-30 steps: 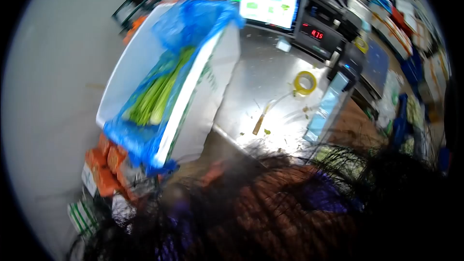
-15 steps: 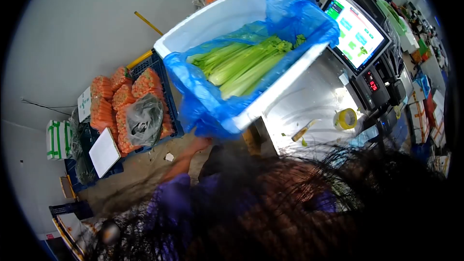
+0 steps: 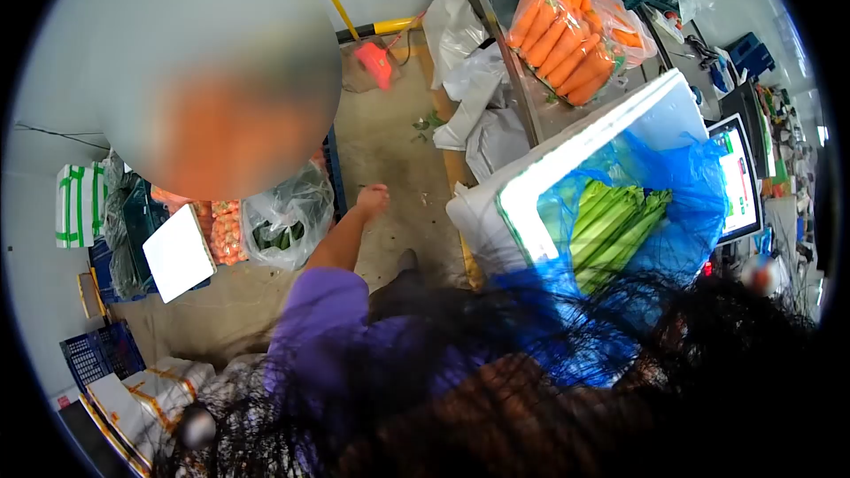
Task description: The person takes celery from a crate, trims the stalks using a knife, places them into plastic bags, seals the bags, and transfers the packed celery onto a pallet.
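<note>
My left hand (image 3: 373,201) hangs over the floor with its fingers curled in, and nothing shows in it. It is apart from the white foam box (image 3: 482,217) to its right. A blue plastic bag (image 3: 699,168) lines this box and spills over its near side. Several celery stalks (image 3: 611,230) lie inside on the bag. Dark hair covers the lower right of the view, and my right hand cannot be seen.
Bagged carrots (image 3: 567,40) lie on a metal counter behind the box. A lit screen (image 3: 739,177) stands at the right. Stacked carrot bags (image 3: 228,235), a clear bag (image 3: 288,217) and a white board (image 3: 177,252) are at the left. White sacks (image 3: 496,124) lie by the counter.
My left hand was beside the blue bag under the box and is now away from it over the floor. The view has shifted, and the box now appears farther right.
</note>
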`<action>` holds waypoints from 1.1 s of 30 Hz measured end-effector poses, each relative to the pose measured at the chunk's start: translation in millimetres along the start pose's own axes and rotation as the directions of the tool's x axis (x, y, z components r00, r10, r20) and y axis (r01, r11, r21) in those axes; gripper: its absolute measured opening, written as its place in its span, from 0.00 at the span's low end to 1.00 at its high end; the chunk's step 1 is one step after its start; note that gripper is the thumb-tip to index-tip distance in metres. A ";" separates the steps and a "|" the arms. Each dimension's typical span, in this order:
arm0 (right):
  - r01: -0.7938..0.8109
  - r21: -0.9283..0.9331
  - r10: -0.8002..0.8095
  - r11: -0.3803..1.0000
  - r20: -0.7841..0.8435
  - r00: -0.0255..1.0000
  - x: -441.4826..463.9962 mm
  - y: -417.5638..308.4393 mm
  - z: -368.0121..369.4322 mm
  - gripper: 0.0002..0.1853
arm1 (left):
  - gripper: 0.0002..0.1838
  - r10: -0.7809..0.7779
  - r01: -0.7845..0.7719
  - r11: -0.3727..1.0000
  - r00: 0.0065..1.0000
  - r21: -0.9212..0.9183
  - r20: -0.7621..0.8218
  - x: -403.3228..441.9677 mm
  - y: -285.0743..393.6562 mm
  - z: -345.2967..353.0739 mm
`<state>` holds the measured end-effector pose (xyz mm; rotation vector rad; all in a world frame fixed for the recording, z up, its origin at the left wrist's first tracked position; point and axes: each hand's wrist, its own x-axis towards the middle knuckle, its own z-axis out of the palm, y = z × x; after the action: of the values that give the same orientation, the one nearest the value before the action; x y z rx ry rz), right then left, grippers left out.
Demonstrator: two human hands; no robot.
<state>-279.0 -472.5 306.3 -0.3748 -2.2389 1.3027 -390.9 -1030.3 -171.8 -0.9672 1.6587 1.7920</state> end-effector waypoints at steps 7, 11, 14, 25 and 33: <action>-0.019 -0.068 0.025 0.998 0.078 0.997 11.6 -11.3 4.3 0.10 | 0.18 -0.017 0.015 0.978 1.000 0.207 0.010 32.2 84.6 61.7; -0.128 -0.211 0.133 0.969 0.011 0.991 11.4 -1.7 10.9 0.12 | 0.18 0.049 -0.081 0.949 0.993 0.306 0.111 98.4 130.0 110.4; -0.362 -0.404 0.326 0.840 -0.157 0.932 -3.1 12.2 26.3 0.14 | 0.18 0.133 -0.184 0.892 0.980 0.412 0.148 165.0 165.1 147.1; -0.851 -0.461 0.587 0.250 -0.627 0.512 -34.4 -15.8 80.1 0.22 | 0.54 0.225 -0.372 0.509 0.928 0.776 0.297 443.4 235.2 358.0; -0.840 -0.409 0.567 0.357 -0.620 0.542 -59.5 5.1 67.9 0.23 | 0.31 0.507 -0.533 0.668 0.837 0.519 0.207 367.5 235.6 335.8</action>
<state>-268.0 -547.4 256.9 -1.9404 -2.1375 0.5190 -852.4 -764.4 -311.7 -0.1766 2.4128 1.4409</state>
